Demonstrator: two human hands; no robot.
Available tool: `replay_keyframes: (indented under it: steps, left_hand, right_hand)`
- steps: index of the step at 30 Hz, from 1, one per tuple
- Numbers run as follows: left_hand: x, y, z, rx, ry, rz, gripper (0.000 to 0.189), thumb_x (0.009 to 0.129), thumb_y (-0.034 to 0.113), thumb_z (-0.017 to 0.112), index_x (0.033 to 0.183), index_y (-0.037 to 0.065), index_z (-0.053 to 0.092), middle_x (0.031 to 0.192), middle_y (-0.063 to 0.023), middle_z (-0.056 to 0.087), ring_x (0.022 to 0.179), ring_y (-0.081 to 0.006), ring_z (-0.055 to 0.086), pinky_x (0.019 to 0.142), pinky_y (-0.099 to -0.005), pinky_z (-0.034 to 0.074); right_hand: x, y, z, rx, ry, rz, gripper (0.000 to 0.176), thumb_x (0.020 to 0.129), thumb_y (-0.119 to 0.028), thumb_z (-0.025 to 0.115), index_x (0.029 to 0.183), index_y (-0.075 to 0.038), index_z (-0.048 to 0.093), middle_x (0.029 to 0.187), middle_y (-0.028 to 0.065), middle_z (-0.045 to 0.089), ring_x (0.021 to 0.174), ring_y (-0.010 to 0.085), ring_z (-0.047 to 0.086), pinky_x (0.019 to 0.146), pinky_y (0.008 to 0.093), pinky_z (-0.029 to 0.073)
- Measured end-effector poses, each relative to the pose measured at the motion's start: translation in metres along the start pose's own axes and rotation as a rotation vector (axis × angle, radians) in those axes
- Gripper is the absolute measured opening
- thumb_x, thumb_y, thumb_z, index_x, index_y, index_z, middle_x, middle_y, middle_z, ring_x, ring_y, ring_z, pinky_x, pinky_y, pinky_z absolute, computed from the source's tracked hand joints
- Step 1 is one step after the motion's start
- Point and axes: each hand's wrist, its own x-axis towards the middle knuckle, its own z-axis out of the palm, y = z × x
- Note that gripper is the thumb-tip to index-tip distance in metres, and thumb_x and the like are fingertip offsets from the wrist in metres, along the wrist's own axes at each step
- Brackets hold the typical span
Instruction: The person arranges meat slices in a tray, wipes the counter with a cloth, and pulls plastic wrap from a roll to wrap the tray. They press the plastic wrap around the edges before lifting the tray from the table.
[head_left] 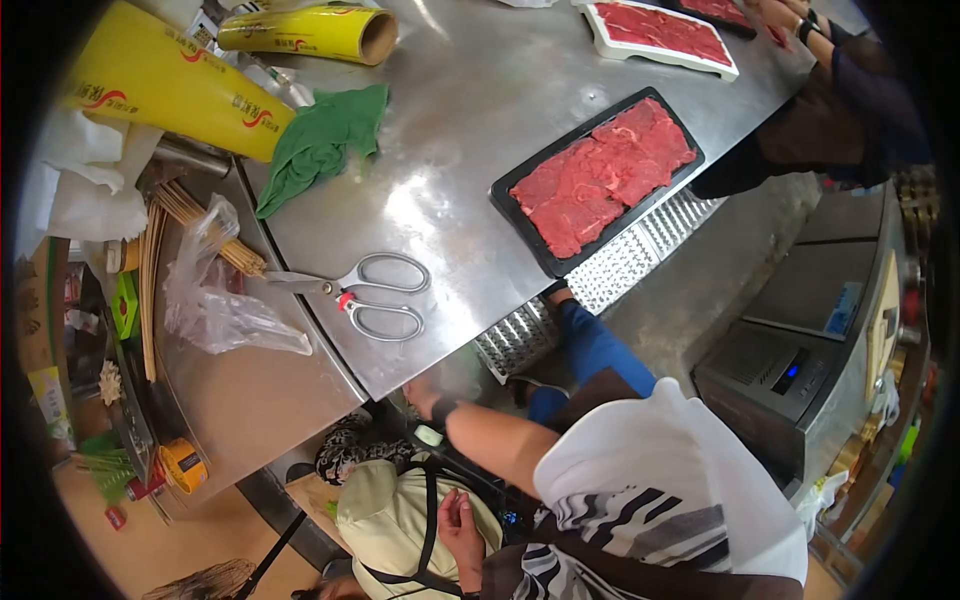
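My right hand (418, 392) is low beside the metal table's front corner, with a dark band at the wrist. Its fingers are largely hidden at the table edge, so what it holds, if anything, cannot be made out. Near the bottom, my left hand (458, 522) is beside pale yellow clothing (375, 520) with black straps; its fingers are loosely bent and somewhat apart, with nothing visible in them. On the metal table (460, 290) above lie grey-handled scissors (345, 290). A black tray (498, 205) of sliced red meat (600, 175) sits near the table edge.
Yellow film rolls (300, 35), a green cloth (325, 140), wooden skewers (205, 225) and a clear plastic bag (230, 310) occupy the left side. At upper right, a co-worker's hands (785, 18) are near more meat trays (665, 35). Perforated metal steps (620, 268) show below the table edge.
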Motion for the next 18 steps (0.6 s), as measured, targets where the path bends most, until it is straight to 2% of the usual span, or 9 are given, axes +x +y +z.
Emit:
replay_keyframes:
  steps: [4,7,8,10,11,13,14,15,18]
  left_hand:
    - [0.008,-0.018,-0.001,-0.058,-0.040,0.102,0.031,0.096,0.003,0.056,0.126,-0.003,0.053,0.115,-0.0127,0.063,0.106,-0.0169,0.061,0.094,-0.0267,0.046]
    - [0.010,0.010,0.017,-0.054,-0.121,0.175,0.030,0.095,0.003,0.057,0.124,-0.003,0.055,0.115,-0.0126,0.063,0.106,-0.0183,0.062,0.094,-0.0285,0.047]
    - [0.016,0.020,0.023,-0.054,-0.128,0.188,0.030,0.095,0.003,0.057,0.124,-0.003,0.055,0.115,-0.0126,0.063,0.106,-0.0183,0.062,0.094,-0.0285,0.047]
    - [0.026,0.037,0.036,0.092,-0.146,0.433,0.028,0.093,0.001,0.057,0.121,-0.002,0.059,0.116,-0.0135,0.063,0.106,-0.0199,0.062,0.094,-0.0301,0.048]
    - [0.028,0.056,0.047,0.151,-0.128,0.560,0.025,0.091,0.000,0.058,0.116,-0.002,0.062,0.116,-0.0158,0.062,0.106,-0.0256,0.062,0.094,-0.0340,0.048]
    - [0.035,0.095,0.062,0.392,-0.113,0.919,0.023,0.091,0.001,0.058,0.113,-0.002,0.063,0.117,-0.0174,0.062,0.106,-0.0315,0.061,0.094,-0.0382,0.047]
    - [0.034,0.114,0.073,0.417,-0.085,1.026,0.021,0.090,0.001,0.058,0.110,-0.002,0.064,0.118,-0.0182,0.061,0.108,-0.0361,0.059,0.097,-0.0421,0.045]
    - [0.033,0.133,0.083,0.496,-0.067,1.086,0.023,0.088,0.000,0.058,0.110,-0.002,0.064,0.120,-0.0178,0.060,0.111,-0.0371,0.057,0.097,-0.0441,0.045]
    - [0.035,0.173,0.114,0.565,-0.033,1.226,0.025,0.085,-0.001,0.059,0.109,-0.001,0.064,0.121,-0.0175,0.060,0.113,-0.0382,0.055,0.098,-0.0456,0.044]
  right_hand:
    - [0.013,-0.013,-0.060,-0.295,-0.260,0.117,0.041,0.088,-0.016,0.064,0.128,-0.012,0.056,0.102,0.0051,0.062,0.086,0.0175,0.059,0.067,0.0319,0.047]
    - [-0.077,-0.101,-0.032,-0.870,-0.388,0.113,0.050,0.086,-0.015,0.064,0.134,-0.011,0.053,0.097,0.0068,0.064,0.077,0.0159,0.059,0.064,0.0306,0.048]
    - [-0.077,-0.120,-0.034,-0.866,-0.393,0.099,0.050,0.086,-0.015,0.064,0.134,-0.011,0.053,0.097,0.0068,0.064,0.077,0.0159,0.059,0.064,0.0306,0.048]
    - [-0.081,-0.157,-0.038,-1.209,-0.618,0.191,0.047,0.086,-0.017,0.064,0.132,-0.010,0.056,0.099,0.0107,0.066,0.081,0.0177,0.063,0.066,0.0309,0.051]
    - [-0.092,-0.184,-0.041,-1.249,-0.716,0.171,0.037,0.088,-0.021,0.063,0.122,-0.007,0.064,0.103,0.0119,0.068,0.088,0.0178,0.066,0.071,0.0317,0.053]
    - [-0.147,-0.260,-0.020,-1.553,-0.948,-0.084,0.031,0.096,-0.028,0.060,0.113,-0.004,0.067,0.098,0.0048,0.070,0.089,0.0126,0.064,0.076,0.0299,0.052]
    - [-0.174,-0.293,-0.014,-1.587,-0.962,-0.257,0.026,0.097,-0.025,0.058,0.104,-0.003,0.069,0.096,0.0088,0.070,0.088,0.0149,0.066,0.075,0.0327,0.053]
    - [-0.198,-0.326,-0.008,-1.588,-1.033,-0.604,0.023,0.096,-0.022,0.059,0.105,-0.004,0.069,0.093,0.0110,0.069,0.085,0.0192,0.066,0.073,0.0339,0.053]
    - [-0.234,-0.408,0.010,-1.452,-0.946,-1.363,0.017,0.087,-0.011,0.063,0.100,-0.001,0.068,0.089,0.0114,0.064,0.086,0.0299,0.063,0.075,0.0387,0.050]
